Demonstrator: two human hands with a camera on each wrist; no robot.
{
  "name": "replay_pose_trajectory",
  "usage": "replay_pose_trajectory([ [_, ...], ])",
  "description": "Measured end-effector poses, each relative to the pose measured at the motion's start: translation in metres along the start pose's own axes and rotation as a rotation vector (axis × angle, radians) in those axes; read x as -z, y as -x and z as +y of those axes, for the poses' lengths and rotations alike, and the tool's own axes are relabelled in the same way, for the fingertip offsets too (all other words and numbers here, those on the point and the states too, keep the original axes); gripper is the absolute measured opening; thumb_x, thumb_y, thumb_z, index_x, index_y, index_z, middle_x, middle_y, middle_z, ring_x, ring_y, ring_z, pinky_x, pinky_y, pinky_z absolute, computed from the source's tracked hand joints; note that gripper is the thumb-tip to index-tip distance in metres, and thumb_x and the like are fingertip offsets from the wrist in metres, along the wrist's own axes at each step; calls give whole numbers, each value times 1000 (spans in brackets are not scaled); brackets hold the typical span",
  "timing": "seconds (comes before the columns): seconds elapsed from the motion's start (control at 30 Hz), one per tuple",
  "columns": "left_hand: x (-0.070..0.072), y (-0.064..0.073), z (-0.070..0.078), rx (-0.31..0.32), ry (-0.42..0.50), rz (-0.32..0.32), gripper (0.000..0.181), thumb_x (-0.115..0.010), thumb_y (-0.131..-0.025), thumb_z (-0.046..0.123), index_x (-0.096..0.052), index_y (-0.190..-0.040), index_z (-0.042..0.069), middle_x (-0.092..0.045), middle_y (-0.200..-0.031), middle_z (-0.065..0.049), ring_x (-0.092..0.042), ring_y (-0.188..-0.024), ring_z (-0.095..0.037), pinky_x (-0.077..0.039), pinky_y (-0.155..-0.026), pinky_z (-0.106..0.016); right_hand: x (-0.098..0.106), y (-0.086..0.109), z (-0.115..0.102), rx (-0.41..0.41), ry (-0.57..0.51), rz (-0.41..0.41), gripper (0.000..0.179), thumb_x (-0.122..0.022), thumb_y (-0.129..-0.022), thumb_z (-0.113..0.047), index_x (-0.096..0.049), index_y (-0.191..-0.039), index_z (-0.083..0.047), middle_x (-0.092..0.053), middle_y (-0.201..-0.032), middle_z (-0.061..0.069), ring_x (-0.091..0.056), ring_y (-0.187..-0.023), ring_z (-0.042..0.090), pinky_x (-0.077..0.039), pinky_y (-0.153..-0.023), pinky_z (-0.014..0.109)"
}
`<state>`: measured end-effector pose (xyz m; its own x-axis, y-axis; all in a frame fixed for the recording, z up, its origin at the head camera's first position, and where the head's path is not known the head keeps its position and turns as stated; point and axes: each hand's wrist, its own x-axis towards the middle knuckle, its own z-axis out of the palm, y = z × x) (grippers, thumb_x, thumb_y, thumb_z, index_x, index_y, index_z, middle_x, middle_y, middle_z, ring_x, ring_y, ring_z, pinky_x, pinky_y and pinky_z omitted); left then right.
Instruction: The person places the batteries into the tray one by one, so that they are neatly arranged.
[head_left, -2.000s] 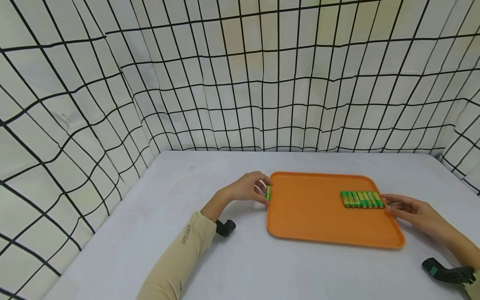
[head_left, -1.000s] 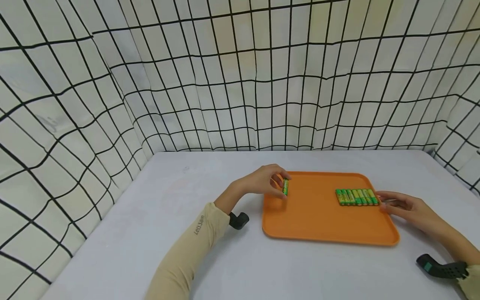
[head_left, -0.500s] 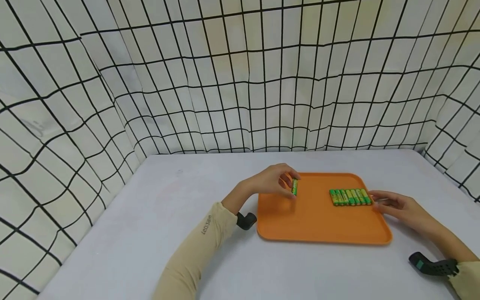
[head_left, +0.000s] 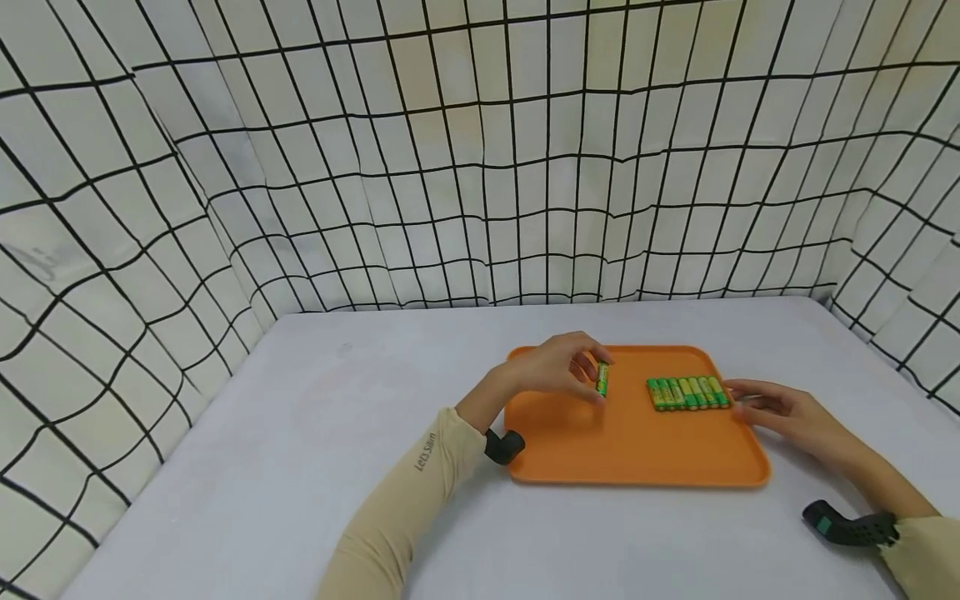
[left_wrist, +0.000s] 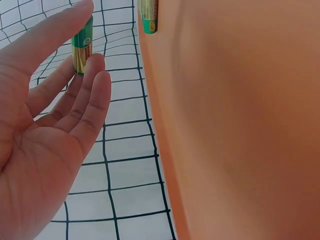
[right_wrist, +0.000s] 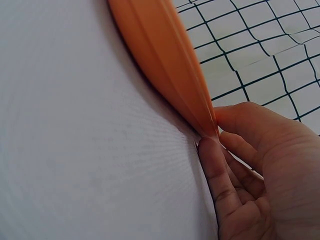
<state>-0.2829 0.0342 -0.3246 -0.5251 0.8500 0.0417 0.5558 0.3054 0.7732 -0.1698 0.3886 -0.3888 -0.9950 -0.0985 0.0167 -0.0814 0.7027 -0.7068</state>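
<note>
My left hand (head_left: 555, 365) pinches one green-and-yellow battery (head_left: 603, 379) between thumb and fingertips, above the left half of an orange tray (head_left: 637, 450). In the left wrist view, thumb and fingers hold this battery (left_wrist: 82, 50) by its ends. Several matching batteries (head_left: 687, 392) lie side by side in a row near the tray's right edge. The right hand (head_left: 787, 415) is at that edge, just beyond the row. Seen from the right wrist, its thumb and a fingertip meet at the tray rim (right_wrist: 165, 50) and grip it.
A white cloth-covered table (head_left: 360, 417) lies under the tray. Black netting (head_left: 487, 167) over white sheeting walls the back and sides. Each wrist carries a dark camera mount (head_left: 847, 527).
The left hand has carried its battery rightward from the tray's left edge over the tray, closer to the row. The right hand stays at the rim. The head view has swung slightly right.
</note>
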Motion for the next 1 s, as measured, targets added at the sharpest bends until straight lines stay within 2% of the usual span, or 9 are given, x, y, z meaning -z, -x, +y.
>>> replay_pose_trajectory([
  [0.1, -5, -5, 0, -8, 2, -9, 57, -83, -78, 13, -58, -128, 1, -54, -120, -4, -62, -99, -13, -51, -87, -19, 0, 0, 0, 5, -6, 0, 58, -63, -96, -35, -48, -142, -3, -57, -130, 6, -54, -94, -10, -42, -78, 7],
  [0.3, -14, -16, 2, -37, 17, -16, 55, -83, -79, 13, -58, -128, 1, -54, -119, -4, -63, -98, -14, -51, -87, -19, 1, 1, 0, 23, -18, 9, 56, -63, -97, -33, -49, -141, -2, -57, -124, -6, -56, -93, -5, -43, -78, 8],
  [0.37, -18, -20, 2, -34, 23, -18, 55, -83, -79, 13, -58, -127, 2, -53, -117, -2, -63, -97, -12, -50, -86, -18, 0, 1, 0, 23, -19, 12, 55, -63, -96, -33, -49, -141, -2, -58, -123, -6, -56, -93, -5, -43, -78, 8],
  [0.6, -31, -29, 2, -14, 5, -12, 53, -82, -80, 16, -59, -126, 6, -52, -114, 0, -60, -92, -4, -50, -83, -15, -1, -1, 1, 42, -25, 5, 53, -63, -97, -28, -50, -140, 0, -58, -130, 19, -56, -93, -7, -43, -78, 8],
  [0.8, -41, -37, 1, 13, 7, 26, 52, -83, -79, 15, -60, -125, 5, -51, -112, -1, -60, -87, -3, -50, -79, -14, -1, -2, 2, 52, -38, -3, 51, -63, -97, -26, -50, -140, -1, -57, -131, 19, -56, -94, -7, -43, -79, 8],
  [1.0, -45, -42, 0, 43, 12, 77, 54, -82, -80, 19, -59, -128, 5, -50, -114, -1, -61, -85, -2, -49, -78, -14, 0, -3, 3, 46, -46, -5, 52, -62, -97, -25, -49, -140, 0, -58, -129, 21, -56, -94, -7, -44, -79, 8],
])
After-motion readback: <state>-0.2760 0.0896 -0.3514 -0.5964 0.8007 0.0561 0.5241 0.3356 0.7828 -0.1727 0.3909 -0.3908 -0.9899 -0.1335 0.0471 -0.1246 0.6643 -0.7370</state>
